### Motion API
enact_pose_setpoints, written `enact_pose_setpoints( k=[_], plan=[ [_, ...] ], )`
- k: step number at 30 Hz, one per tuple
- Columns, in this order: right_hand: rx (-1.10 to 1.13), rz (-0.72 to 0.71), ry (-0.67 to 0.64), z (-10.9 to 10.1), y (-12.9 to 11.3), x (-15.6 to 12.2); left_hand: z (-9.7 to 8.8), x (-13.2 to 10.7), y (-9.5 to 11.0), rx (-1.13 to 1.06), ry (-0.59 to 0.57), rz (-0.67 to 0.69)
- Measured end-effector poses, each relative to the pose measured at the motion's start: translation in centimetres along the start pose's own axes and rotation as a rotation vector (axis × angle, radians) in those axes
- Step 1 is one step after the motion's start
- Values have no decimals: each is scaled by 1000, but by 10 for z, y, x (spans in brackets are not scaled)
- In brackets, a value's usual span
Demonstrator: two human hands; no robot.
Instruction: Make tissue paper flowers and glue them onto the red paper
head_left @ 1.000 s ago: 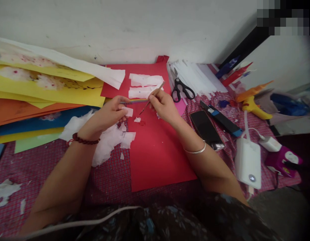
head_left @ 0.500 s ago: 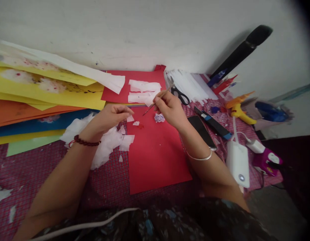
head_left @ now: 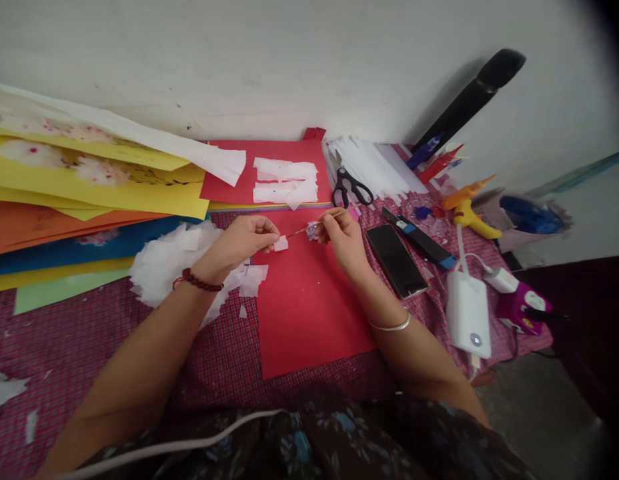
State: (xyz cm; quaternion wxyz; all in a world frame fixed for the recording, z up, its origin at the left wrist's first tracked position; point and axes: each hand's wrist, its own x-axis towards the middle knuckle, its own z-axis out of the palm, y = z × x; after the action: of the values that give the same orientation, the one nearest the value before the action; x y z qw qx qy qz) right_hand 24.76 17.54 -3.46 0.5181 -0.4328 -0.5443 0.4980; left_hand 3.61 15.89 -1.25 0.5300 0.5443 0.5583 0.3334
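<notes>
Paper, red and flat, spreads between the forearms, its near edge short of the person's clothing, its left edge beside white scraps. Over its upper left part, the left hand's fingertips pinch a small white piece, while the right hand grips a thin brush, tip at that piece. At far right, a pale holder contains something blue, too blurred to identify. Scissors, a phone and a utility knife crowd the right forearm; stacked coloured sheets lie leftward.
</notes>
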Motion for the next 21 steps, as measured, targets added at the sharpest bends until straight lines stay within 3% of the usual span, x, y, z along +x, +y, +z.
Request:
enact_pose_setpoints(
  k=[6,14,21],
  plan=[
    [-53,-68,54,5,-3,-5,6,4,-4,265,82,4],
    [-286,-125,-112,14,4,-14,8,7,-6,332,113,21],
    [-380,-168,-156,17,4,-13,7,10,-8,360,105,30]
  ],
)
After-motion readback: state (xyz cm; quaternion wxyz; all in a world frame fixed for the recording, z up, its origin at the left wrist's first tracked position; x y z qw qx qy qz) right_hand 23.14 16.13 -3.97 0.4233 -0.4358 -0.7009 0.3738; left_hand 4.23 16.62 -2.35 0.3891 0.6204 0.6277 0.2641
